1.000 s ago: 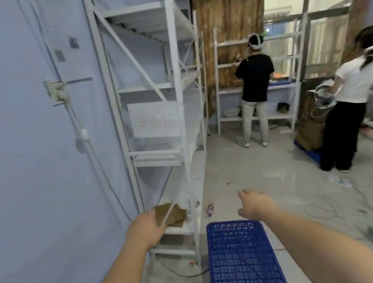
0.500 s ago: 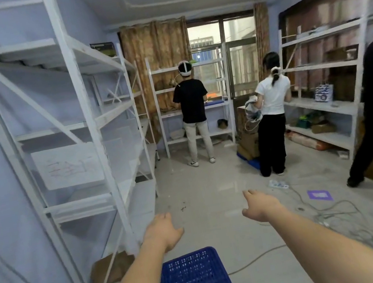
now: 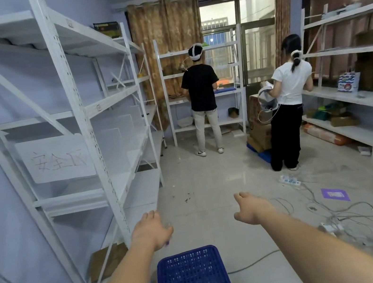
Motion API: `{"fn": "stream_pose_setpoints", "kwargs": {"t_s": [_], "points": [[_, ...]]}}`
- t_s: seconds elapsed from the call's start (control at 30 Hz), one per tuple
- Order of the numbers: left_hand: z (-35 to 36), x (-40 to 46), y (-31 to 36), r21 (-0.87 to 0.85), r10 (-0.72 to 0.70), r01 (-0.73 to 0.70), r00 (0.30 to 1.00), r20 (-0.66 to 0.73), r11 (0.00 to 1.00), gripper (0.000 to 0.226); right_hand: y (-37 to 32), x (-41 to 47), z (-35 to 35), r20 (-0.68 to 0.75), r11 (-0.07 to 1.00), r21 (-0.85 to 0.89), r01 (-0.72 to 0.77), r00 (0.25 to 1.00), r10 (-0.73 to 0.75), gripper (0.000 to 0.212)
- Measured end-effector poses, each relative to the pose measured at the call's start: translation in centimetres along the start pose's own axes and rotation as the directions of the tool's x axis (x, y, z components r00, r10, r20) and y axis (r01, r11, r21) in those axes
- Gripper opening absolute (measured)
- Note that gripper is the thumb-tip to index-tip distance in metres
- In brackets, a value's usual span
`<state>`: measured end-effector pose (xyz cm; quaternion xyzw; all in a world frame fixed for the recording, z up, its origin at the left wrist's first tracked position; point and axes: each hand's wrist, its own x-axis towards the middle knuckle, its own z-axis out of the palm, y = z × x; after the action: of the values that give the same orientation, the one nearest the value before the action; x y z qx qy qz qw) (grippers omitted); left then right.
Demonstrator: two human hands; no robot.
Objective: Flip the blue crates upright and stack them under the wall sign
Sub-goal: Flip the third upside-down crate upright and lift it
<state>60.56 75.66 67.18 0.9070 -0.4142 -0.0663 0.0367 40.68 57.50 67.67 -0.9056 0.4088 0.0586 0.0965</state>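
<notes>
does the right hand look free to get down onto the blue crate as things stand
Probably yes. The right hand is empty and open, hovering beyond the blue crate, with only bare floor between them; nothing blocks it.

White shelving and two people in a storeroom

White racks (image 3: 81, 115) line the walls; two people (image 3: 201, 93) face away; cables (image 3: 358, 215) trail across the tiled floor (image 3: 207, 182).

crate (image 3: 193, 282): blue perforated plastic, matt
shelving (image 3: 74, 106), 10 o'clock: white painted metal
floor (image 3: 213, 186): glossy pale tile
curtains (image 3: 166, 32), 12 o'clock: brown cloth
</notes>
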Motion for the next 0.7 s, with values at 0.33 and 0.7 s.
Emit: {"fn": "stream_pose_setpoints", "kwargs": {"t_s": [0.33, 0.7], "points": [[5.6, 12.8, -6.3, -0.019, -0.018, 0.02, 0.994, 0.104, 1.0, 0.074, -5.4, 13.1, 4.3, 0.084, 0.991, -0.118, 0.071, 0.995, -0.061, 0.069], [23.1, 22.4, -10.0, -0.079, -0.01, 0.04, 0.936, 0.351, 0.996, 0.077, -5.9, 22.0, 21.8, 0.356, 0.998, 0.034, -0.051, 0.934, 0.035, 0.069]]}}
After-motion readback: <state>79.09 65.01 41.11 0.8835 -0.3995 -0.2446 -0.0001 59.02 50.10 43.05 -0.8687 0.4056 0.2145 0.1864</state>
